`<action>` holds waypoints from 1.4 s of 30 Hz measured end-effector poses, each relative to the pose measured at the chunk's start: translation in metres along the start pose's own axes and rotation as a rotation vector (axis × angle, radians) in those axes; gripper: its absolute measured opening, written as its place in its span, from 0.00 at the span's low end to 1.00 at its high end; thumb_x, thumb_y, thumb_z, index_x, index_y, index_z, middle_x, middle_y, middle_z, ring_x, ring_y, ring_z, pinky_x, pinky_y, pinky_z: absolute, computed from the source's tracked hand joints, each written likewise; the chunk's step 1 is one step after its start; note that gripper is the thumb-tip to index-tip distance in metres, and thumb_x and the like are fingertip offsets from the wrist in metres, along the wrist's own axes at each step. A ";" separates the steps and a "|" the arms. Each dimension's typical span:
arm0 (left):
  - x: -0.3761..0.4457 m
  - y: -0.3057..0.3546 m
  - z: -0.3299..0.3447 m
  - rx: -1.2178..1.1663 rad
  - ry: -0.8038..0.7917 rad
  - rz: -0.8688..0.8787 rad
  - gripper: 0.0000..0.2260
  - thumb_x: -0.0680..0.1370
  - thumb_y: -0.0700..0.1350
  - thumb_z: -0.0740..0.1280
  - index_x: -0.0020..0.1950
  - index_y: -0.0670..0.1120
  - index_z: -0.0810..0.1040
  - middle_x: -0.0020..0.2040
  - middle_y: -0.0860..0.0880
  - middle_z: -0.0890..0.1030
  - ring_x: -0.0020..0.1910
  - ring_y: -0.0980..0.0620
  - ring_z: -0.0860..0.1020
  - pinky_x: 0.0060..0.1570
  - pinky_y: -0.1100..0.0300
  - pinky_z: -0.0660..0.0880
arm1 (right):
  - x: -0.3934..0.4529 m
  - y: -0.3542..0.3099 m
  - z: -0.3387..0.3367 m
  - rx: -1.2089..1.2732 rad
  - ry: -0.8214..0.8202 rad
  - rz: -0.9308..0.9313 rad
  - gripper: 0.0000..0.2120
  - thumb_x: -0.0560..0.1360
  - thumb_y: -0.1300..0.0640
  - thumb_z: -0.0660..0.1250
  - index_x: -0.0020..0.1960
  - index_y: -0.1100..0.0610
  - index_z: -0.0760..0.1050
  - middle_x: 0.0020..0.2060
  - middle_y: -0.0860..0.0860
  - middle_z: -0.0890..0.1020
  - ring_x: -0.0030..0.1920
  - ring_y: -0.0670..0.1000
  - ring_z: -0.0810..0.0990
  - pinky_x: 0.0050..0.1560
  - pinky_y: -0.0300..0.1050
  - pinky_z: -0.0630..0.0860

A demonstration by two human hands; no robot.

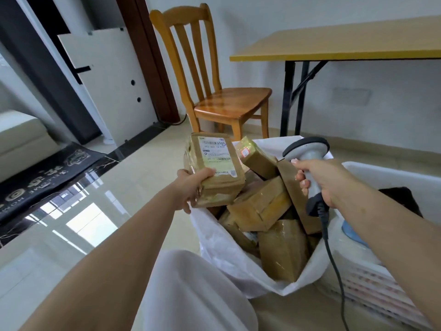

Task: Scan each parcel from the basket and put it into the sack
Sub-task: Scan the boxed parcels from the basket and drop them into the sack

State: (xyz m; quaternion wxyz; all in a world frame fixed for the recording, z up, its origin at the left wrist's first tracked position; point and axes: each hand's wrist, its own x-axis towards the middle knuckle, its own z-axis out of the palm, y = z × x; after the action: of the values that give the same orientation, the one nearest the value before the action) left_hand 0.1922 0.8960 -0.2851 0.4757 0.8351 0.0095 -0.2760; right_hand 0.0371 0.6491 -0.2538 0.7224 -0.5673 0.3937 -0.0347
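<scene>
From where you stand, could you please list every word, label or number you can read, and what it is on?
"WELCOME": on the doormat, seen upside down.
Shipping label on the parcel in the left hand: printed digits and barcode, too blurred to read.
Round sticker on a parcel in the sack: too small to read.

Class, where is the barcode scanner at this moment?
In the head view, the barcode scanner is right of centre, gripped in the right hand above the sack of parcels.
</scene>
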 end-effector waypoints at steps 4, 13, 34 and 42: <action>0.008 0.006 0.013 0.195 0.131 0.364 0.46 0.63 0.61 0.77 0.74 0.60 0.55 0.68 0.47 0.62 0.66 0.42 0.68 0.61 0.45 0.75 | 0.003 0.005 -0.005 0.018 0.016 0.010 0.09 0.77 0.52 0.69 0.47 0.58 0.74 0.29 0.50 0.74 0.23 0.45 0.68 0.22 0.36 0.68; 0.006 0.014 0.094 1.000 0.378 0.753 0.45 0.73 0.66 0.67 0.79 0.61 0.39 0.79 0.43 0.38 0.77 0.35 0.46 0.73 0.36 0.54 | 0.010 0.003 -0.044 0.097 0.103 -0.001 0.09 0.77 0.53 0.68 0.45 0.58 0.74 0.29 0.50 0.72 0.25 0.45 0.67 0.22 0.38 0.66; -0.053 0.091 0.166 0.703 0.401 1.047 0.31 0.74 0.57 0.70 0.73 0.50 0.64 0.75 0.45 0.60 0.75 0.44 0.59 0.72 0.43 0.59 | -0.037 0.018 -0.171 0.319 0.255 -0.131 0.07 0.77 0.59 0.68 0.44 0.59 0.71 0.29 0.54 0.72 0.20 0.47 0.65 0.20 0.35 0.65; -0.074 0.107 0.309 0.776 0.078 1.263 0.30 0.73 0.55 0.70 0.71 0.45 0.68 0.71 0.44 0.66 0.74 0.41 0.62 0.72 0.42 0.62 | -0.045 0.057 -0.282 0.415 0.412 -0.073 0.07 0.77 0.59 0.68 0.43 0.60 0.72 0.28 0.53 0.72 0.18 0.45 0.66 0.20 0.34 0.66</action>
State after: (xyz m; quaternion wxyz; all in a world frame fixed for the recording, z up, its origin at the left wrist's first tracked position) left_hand 0.0203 0.6084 -0.2877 0.2140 0.7989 -0.5537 0.0966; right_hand -0.1881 0.4680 -0.2914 0.7264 -0.4021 0.4958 -0.2548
